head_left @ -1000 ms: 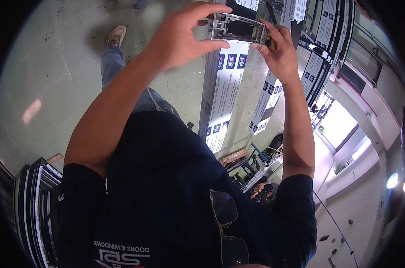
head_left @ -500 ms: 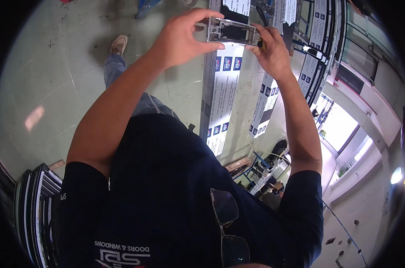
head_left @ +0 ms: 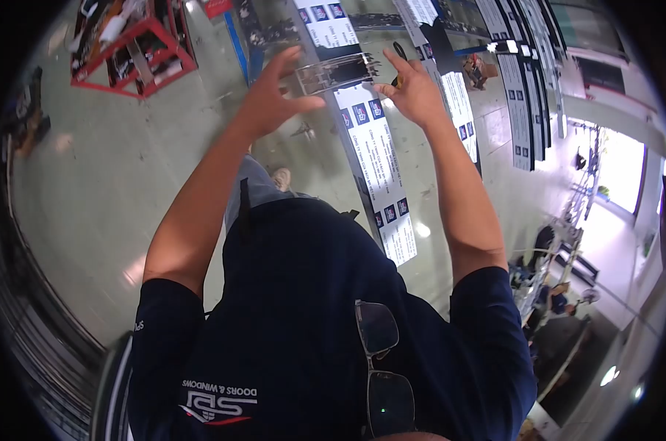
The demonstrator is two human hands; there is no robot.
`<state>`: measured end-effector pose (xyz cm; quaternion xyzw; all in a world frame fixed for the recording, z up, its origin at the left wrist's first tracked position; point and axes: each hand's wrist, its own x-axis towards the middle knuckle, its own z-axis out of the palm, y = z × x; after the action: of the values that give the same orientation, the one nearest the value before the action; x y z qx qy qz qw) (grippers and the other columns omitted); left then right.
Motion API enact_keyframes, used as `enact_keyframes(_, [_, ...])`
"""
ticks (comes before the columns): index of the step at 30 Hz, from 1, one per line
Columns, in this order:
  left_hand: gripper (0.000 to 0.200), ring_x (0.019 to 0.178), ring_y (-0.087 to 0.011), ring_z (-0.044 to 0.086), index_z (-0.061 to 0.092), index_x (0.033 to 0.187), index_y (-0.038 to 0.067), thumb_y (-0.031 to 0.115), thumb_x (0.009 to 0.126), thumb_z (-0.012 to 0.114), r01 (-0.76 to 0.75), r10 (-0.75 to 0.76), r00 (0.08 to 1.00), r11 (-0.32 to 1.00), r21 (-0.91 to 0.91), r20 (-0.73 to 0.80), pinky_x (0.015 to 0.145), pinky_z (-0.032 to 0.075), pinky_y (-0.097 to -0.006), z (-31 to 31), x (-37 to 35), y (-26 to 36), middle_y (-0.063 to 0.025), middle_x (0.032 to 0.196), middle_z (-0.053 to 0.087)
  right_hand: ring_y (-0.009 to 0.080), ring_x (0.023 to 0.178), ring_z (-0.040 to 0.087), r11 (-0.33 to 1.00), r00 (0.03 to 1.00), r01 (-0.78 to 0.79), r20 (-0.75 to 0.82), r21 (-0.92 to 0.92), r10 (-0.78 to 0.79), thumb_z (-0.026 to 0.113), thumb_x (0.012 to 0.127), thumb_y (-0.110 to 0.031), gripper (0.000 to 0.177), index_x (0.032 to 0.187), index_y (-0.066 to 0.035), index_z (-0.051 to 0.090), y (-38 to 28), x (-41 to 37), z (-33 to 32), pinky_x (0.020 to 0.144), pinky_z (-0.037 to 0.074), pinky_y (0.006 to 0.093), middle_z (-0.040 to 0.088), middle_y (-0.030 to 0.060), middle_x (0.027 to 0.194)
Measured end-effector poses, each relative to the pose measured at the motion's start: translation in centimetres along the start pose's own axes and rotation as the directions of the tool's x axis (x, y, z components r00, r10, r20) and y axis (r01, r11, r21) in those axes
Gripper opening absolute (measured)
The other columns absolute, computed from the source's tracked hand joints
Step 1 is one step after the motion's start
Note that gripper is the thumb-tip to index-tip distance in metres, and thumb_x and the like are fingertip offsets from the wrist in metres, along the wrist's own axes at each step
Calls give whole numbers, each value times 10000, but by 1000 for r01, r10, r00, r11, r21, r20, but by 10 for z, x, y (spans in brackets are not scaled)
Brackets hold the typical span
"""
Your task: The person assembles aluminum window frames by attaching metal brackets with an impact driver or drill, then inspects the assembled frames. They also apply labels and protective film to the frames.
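A short, hollow piece of metal profile (head_left: 337, 72) shows blurred between my two hands, above a long profile bar (head_left: 377, 147) wrapped in white printed film. My left hand (head_left: 270, 95) is at the piece's left end, thumb and fingers spread wide around it. At the other end is my right hand (head_left: 415, 90), index finger stretched out and thumb apart from it. Motion blur hides whether any fingertip touches the piece. A small black and yellow object (head_left: 398, 70) shows beside the right-hand fingers; whether it is held cannot be made out.
Another wrapped profile (head_left: 459, 110) runs to the right, with several more profiles (head_left: 520, 117) beyond. A red metal cart (head_left: 145, 62) loaded with parts stands at upper left. Blue stand legs (head_left: 237, 48) are behind my left hand. A person (head_left: 557, 298) is at far right.
Both hands' fingers have moved apart from their earlier grip on the profile piece. The piece now looks blurred and sits further left and slightly lower; the view has turned, showing the red cart.
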<state>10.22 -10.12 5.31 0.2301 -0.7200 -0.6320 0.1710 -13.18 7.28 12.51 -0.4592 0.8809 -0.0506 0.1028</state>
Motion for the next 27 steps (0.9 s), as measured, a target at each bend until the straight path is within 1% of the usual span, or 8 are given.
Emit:
enact_keyframes(1, [976,1350,-314,494,368,1544,144,229,741,916,121,-120,992,992,-44,32,1050,484,-418,-5,2,1,-99,1547,440,334,982,646,992,997,-74,4,98,74,805,826,-442,696,1455,-280,555,5,-8,0,863,525,423,618,141,1087])
enact_keyframes(5, [1032,1310,-304,533,318,1566,105,216,737,921,206,-211,971,977,57,110,1018,503,-385,-9,3,10,-107,1551,429,330,1026,665,945,975,-169,-96,282,203,759,840,-546,587,1328,-228,681,14,-6,10,892,536,423,618,137,1133])
enact_keyframes(11, [1004,1290,-259,547,347,1528,80,217,718,925,120,-118,990,992,-24,74,1006,505,-398,25,7,-23,-127,1463,499,295,992,722,900,975,-223,77,373,209,763,776,-642,719,1230,-86,726,3,41,22,892,545,402,757,158,1018])
enact_keyframes(14, [879,1211,-210,598,411,1468,55,161,749,903,28,-27,1000,985,-171,8,969,520,-355,41,12,-26,-117,1365,575,260,980,722,931,949,-239,268,276,164,745,789,-651,670,1153,-88,749,4,54,19,879,541,385,763,99,979])
enact_keyframes(17, [714,1092,-159,648,484,1382,37,123,789,874,71,-81,996,975,-211,-38,926,532,-310,45,15,-21,-93,1257,642,260,1008,712,964,970,-177,203,198,137,713,810,-664,637,1099,-98,760,3,58,24,887,535,386,758,87,1006])
enact_keyframes(21, [606,1013,-137,672,526,1323,14,121,823,852,66,-78,996,973,-219,-47,892,540,-286,39,20,-24,-73,1157,686,291,1144,663,955,935,-257,289,145,208,636,871,-674,601,1106,-135,761,-15,56,8,937,527,443,725,93,1160])
enact_keyframes(23, [573,1003,-116,669,537,1294,1,126,831,850,73,-75,997,996,-49,-21,880,540,-273,36,23,-19,-70,1130,699,290,1170,653,958,926,-256,317,126,206,606,898,-666,581,1126,-155,760,-20,58,4,957,519,460,722,79,1181])
enact_keyframes(27, [597,1003,-130,681,524,1294,-38,119,824,857,46,-68,992,980,-196,-106,873,550,-280,46,18,-28,-98,1148,702,282,1196,641,974,939,-220,285,60,194,582,923,-648,553,1194,-192,737,-16,50,10,983,519,453,696,77,1251])
